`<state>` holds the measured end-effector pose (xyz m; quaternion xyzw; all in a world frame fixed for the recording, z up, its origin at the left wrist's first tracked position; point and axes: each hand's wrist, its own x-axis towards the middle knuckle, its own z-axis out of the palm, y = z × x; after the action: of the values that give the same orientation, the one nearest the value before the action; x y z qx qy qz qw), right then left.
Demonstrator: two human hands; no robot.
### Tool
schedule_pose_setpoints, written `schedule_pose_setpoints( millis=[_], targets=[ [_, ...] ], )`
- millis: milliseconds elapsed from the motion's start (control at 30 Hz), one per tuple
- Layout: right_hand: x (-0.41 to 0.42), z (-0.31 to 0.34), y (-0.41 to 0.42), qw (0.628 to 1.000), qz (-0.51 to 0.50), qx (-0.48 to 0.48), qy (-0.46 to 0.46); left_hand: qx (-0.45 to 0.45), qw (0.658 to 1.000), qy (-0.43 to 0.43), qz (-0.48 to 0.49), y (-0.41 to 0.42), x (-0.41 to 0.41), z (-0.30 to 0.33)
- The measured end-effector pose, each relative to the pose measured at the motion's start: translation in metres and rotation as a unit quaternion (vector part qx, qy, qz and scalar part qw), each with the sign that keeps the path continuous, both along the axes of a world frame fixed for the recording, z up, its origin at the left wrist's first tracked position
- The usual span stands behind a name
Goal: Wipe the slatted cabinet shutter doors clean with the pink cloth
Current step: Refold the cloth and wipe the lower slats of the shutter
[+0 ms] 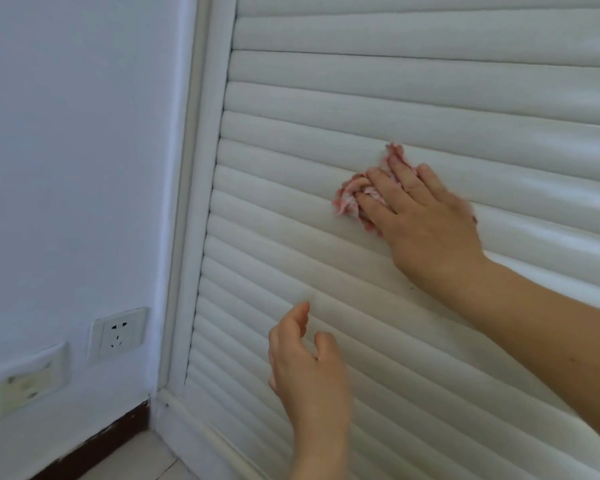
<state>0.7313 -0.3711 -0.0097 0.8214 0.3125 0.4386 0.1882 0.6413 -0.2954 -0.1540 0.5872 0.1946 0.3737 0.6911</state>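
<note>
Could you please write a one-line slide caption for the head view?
Right hand presses pink cloth on white slatted shutter door; left hand hovers.

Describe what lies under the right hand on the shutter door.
The pink cloth, bunched, is pressed under the right hand against the shutter door. Its edges show past the fingers; the rest, and the slats beneath, are covered.

right hand: fingers spread, pressing flat | left hand: raised, loosely curled, holding nothing

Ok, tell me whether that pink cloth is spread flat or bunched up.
Bunched up. The pink cloth sits crumpled in folds under the right hand's fingers against the shutter door.
</note>
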Motion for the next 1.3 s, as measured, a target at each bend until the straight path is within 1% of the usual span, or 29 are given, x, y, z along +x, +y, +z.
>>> schedule_pose_setpoints(
  millis=[133, 200, 400, 533, 667, 733, 800, 900, 967, 1033, 1133, 1233, 1300],
  targets=[
    [-0.002, -0.002, 0.039, 0.998, -0.028, -0.058, 0.013, -0.048, 0.997, -0.018, -0.063, 0.013, -0.004, -0.018],
    [0.004, -0.002, 0.063, 0.996, -0.038, -0.073, 0.013, -0.063, 0.994, -0.020, -0.089, 0.020, -0.005, -0.025],
    [0.033, -0.020, 0.139, 0.990, -0.062, -0.117, 0.048, -0.118, 0.985, -0.001, -0.128, 0.053, 0.008, -0.043],
    [0.035, -0.029, 0.152, 0.987, -0.071, -0.137, 0.038, -0.144, 0.978, -0.018, -0.149, 0.066, 0.017, -0.047],
    [0.022, -0.033, 0.132, 0.981, -0.062, -0.182, 0.018, -0.144, 0.978, -0.033, -0.148, 0.065, 0.027, -0.050],
    [0.016, -0.040, 0.111, 0.977, -0.043, -0.207, 0.018, -0.128, 0.979, -0.040, -0.152, 0.064, 0.034, -0.052],
    [0.011, -0.051, 0.081, 0.973, -0.028, -0.230, -0.008, -0.087, 0.983, -0.038, -0.155, 0.066, 0.040, -0.055],
    [0.004, -0.065, 0.041, 0.964, -0.008, -0.262, -0.047, 0.040, 0.988, 0.000, -0.151, 0.067, 0.045, -0.063],
    [0.005, -0.069, 0.038, 0.962, -0.005, -0.269, -0.049, 0.104, 0.980, 0.036, -0.168, 0.061, 0.044, -0.067],
    [0.009, -0.073, 0.047, 0.963, -0.014, -0.263, -0.053, 0.154, 0.966, 0.091, -0.187, 0.051, 0.042, -0.069],
    [0.011, -0.082, 0.054, 0.962, -0.022, -0.262, -0.069, 0.175, 0.955, 0.140, -0.194, 0.036, 0.041, -0.072],
    [0.004, -0.091, 0.031, 0.958, 0.002, -0.277, -0.078, 0.185, 0.955, 0.152, -0.175, 0.029, 0.043, -0.075],
    [-0.007, -0.099, 0.005, 0.947, -0.004, -0.311, -0.073, 0.188, 0.956, 0.152, -0.167, 0.028, 0.045, -0.075]
  ],
)
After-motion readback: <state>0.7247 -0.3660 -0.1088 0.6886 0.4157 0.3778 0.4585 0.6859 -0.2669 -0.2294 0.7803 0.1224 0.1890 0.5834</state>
